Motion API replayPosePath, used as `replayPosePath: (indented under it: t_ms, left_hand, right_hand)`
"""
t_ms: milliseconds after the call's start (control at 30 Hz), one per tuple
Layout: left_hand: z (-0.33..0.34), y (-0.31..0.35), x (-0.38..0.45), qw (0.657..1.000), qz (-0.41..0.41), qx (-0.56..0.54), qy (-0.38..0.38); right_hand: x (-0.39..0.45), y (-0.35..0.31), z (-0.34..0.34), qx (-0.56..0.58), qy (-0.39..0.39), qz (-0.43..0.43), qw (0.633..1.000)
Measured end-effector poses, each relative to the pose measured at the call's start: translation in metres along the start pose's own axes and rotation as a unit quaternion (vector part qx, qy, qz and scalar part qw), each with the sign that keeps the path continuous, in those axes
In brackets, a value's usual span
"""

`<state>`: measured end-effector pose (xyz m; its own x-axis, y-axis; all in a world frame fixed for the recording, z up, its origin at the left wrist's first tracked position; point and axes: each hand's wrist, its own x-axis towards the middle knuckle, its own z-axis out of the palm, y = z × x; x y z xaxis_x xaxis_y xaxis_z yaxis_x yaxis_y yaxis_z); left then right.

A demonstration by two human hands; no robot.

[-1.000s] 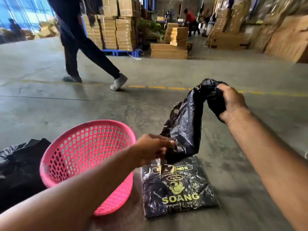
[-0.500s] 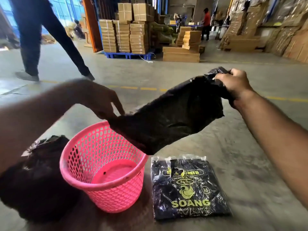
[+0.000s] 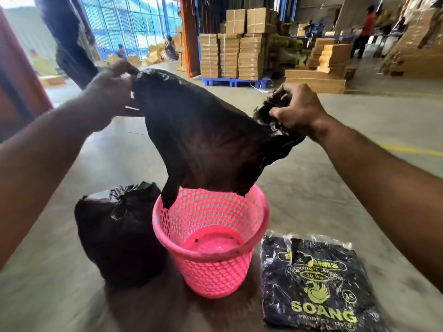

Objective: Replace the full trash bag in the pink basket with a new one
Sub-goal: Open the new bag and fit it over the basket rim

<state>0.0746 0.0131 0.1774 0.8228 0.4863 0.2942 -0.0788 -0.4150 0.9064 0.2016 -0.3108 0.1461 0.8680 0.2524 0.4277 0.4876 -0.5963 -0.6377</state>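
Head view: above the pink basket (image 3: 211,236), left hand (image 3: 112,92) and right hand (image 3: 297,109) pinch the new bag (image 3: 203,140), fingers closed on its upper edge. It seems light, soft, slippery; hold the edge.

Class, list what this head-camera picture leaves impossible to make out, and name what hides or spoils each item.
1. Far rim of the pink basket: covered by the hanging new bag.
2. Contents of the tied full bag: opaque black plastic.
3. Small print on the pack of bags: blurred; its lower edge is cut off by the frame.
4. Left hand fingertips: motion blur.
5. Right hand palm: bunched plastic hides it.
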Motion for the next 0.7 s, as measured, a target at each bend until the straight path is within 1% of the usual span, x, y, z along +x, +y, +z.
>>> replayPosePath:
  t_ms: [33, 67, 100, 167, 233, 300, 400, 500, 533, 600, 633, 700]
  left_hand:
    - [-0.003, -0.002, -0.002, 0.999, -0.024, -0.027, -0.019]
    - [-0.008, -0.002, -0.009, 0.997, -0.051, -0.052, -0.029]
    - [-0.011, -0.009, -0.011, 0.994, -0.075, -0.076, -0.029]
    - [-0.007, -0.017, -0.015, 0.982, -0.125, -0.140, -0.021]
    - [0.002, -0.030, -0.020, 0.957, -0.175, -0.230, -0.012]
    - [0.014, -0.044, -0.025, 0.941, -0.212, -0.262, -0.032]
    - [0.036, -0.072, -0.037, 0.940, -0.264, -0.196, -0.086]
    - [0.063, -0.098, -0.042, 0.941, -0.280, -0.126, -0.139]
    - [0.070, -0.103, -0.044, 0.943, -0.280, -0.107, -0.143]
    - [0.078, -0.113, -0.044, 0.952, -0.274, -0.067, -0.119]
    - [0.079, -0.118, -0.042, 0.957, -0.266, -0.052, -0.102]
    - [0.078, -0.127, -0.037, 0.965, -0.244, 0.000, -0.093]
  right_hand:
    - [0.001, -0.011, 0.009, 0.093, -0.020, 0.027, 0.995]
    - [0.002, -0.021, 0.020, 0.179, -0.037, 0.050, 0.982]
    - [0.000, -0.029, 0.030, 0.237, -0.049, 0.067, 0.968]
    - [-0.002, -0.035, 0.050, 0.295, -0.069, 0.092, 0.948]
    - [-0.008, -0.035, 0.070, 0.321, -0.073, 0.117, 0.937]
    - [-0.016, -0.026, 0.090, 0.343, -0.063, 0.145, 0.926]
    - [-0.033, -0.009, 0.119, 0.375, -0.037, 0.205, 0.903]
    - [-0.050, 0.009, 0.135, 0.392, -0.029, 0.243, 0.887]
    - [-0.055, 0.016, 0.138, 0.387, -0.032, 0.254, 0.886]
    - [-0.064, 0.032, 0.143, 0.379, -0.056, 0.279, 0.881]
    - [-0.066, 0.039, 0.143, 0.378, -0.071, 0.283, 0.879]
    - [-0.068, 0.052, 0.138, 0.365, -0.097, 0.288, 0.880]
